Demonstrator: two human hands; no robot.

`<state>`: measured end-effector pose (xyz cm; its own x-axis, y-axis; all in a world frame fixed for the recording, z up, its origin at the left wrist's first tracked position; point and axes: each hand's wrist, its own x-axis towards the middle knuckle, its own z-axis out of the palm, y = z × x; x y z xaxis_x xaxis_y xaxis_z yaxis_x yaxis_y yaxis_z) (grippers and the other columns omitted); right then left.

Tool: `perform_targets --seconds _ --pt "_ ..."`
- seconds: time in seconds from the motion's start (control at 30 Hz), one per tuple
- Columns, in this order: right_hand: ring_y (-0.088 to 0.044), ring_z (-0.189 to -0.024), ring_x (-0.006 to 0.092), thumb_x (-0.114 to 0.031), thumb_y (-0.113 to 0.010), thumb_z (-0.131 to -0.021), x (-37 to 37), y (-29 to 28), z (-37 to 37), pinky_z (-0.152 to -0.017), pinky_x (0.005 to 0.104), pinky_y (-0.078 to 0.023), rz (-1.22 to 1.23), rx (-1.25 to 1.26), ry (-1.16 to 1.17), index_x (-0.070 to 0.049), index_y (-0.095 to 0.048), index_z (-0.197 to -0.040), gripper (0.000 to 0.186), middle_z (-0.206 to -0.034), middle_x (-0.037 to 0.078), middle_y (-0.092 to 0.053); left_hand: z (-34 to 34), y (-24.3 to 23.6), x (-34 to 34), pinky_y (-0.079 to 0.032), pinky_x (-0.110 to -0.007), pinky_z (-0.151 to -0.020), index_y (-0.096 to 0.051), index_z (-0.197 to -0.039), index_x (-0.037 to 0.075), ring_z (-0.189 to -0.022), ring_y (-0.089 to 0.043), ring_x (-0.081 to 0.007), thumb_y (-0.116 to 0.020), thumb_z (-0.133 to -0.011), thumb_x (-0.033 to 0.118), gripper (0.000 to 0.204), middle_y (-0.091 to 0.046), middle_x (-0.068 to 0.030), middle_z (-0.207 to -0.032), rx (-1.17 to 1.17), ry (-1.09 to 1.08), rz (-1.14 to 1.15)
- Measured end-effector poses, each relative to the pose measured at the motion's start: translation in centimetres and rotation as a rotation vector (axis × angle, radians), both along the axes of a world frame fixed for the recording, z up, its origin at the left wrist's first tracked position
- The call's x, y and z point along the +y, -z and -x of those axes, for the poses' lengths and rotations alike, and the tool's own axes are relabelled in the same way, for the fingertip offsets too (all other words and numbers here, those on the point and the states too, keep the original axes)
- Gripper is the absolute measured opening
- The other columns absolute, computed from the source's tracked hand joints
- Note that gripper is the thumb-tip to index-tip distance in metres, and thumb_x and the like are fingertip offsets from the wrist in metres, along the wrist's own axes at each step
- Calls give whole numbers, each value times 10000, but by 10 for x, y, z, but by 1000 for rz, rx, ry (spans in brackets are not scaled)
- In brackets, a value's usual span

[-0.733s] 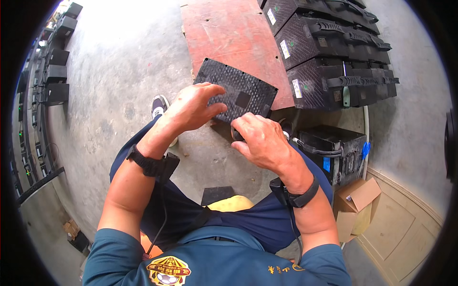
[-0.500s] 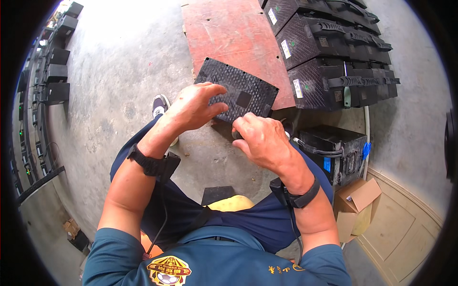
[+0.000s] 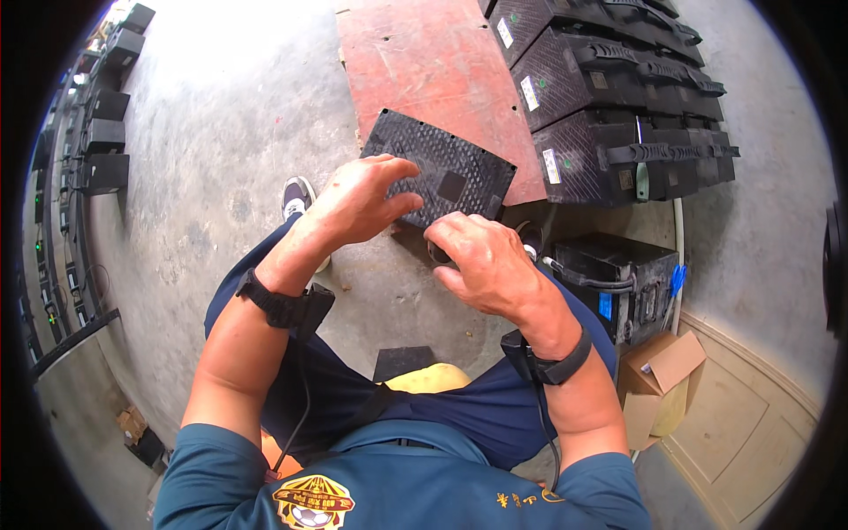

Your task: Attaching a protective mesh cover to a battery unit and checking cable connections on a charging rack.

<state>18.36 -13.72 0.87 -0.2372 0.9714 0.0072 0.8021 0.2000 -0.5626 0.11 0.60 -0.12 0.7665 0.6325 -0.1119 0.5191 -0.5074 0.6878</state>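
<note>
A black textured square panel (image 3: 473,181), with small holes along its edge and a smooth square patch, lies tilted before me over the end of a red board. My left hand (image 3: 362,199) rests on the panel’s left part, fingers curved and apart. My right hand (image 3: 486,261) is at the panel’s near edge, fingers curled round a small dark object that is mostly hidden under them; I cannot make out what it is.
The red board (image 3: 415,53) lies on the concrete floor (image 3: 221,132). Black cases (image 3: 583,150) with handles are stacked at the right, above a scuffed black box (image 3: 618,256) and cardboard boxes (image 3: 662,362). A rack (image 3: 62,221) with dark units runs along the left.
My right hand has shifted very slightly at the panel’s near edge, and the panel has moved a few pixels. My left hand stays in about the same place.
</note>
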Motion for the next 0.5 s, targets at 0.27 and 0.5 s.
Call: perform_targets --seconds 0.27,0.5 --pt "-677 -898 315 -94 -739 -783 2 -12 1 -766 443 -565 112 -54 45 -58 -628 -1023 267 -928 115 -645 1 0 -2 -533 -446 -903 -690 -1145 10 -1063 -671 -401 -771 -861 213 358 -714 -207 -1106 17 6 1" --pt "-676 -904 326 -145 -779 -791 -1 -8 1 -781 446 -559 -31 8 -21 -54 -621 -1022 295 -935 122 -639 -1 0 -3 -536 -443 -898 -695 -1133 9 -1060 -675 -397 -774 -856 209 350 -715 -208 -1099 -5 12 -4"
